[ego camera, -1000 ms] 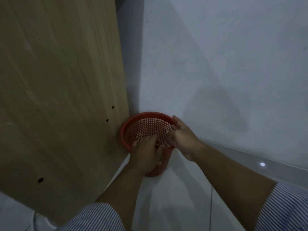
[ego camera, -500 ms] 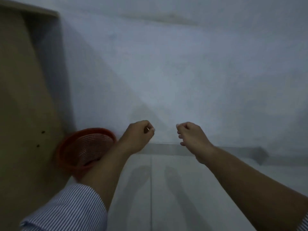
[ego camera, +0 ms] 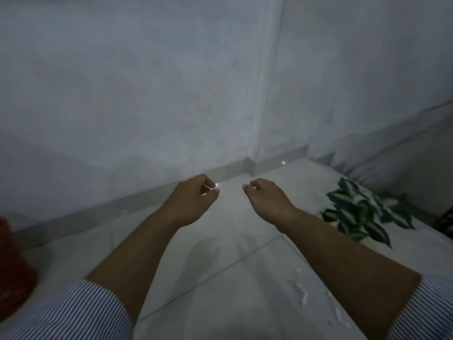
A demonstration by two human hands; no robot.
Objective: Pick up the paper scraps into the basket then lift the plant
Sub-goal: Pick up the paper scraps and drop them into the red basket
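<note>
left hand (ego camera: 193, 201) and right hand (ego camera: 266, 198) fingers curled loosely, empty, plant (ego camera: 360, 212) right

Hands: we hold our left hand (ego camera: 192, 201) and right hand (ego camera: 266, 200) side by side, apart, out in front of us above the floor (ego camera: 220, 290).
Basket (ego camera: 14, 271): at the far left edge, left of our left forearm, mostly out of view.
Plant (ego camera: 360, 214): to the right, beyond our right forearm, near the right wall (ego camera: 367, 69).
Paper scraps (ego camera: 302, 293): on the floor in the near right, between our forearms and just beside the right one.
Wall corner (ego camera: 257, 94): ahead of us, behind both hands.
</note>
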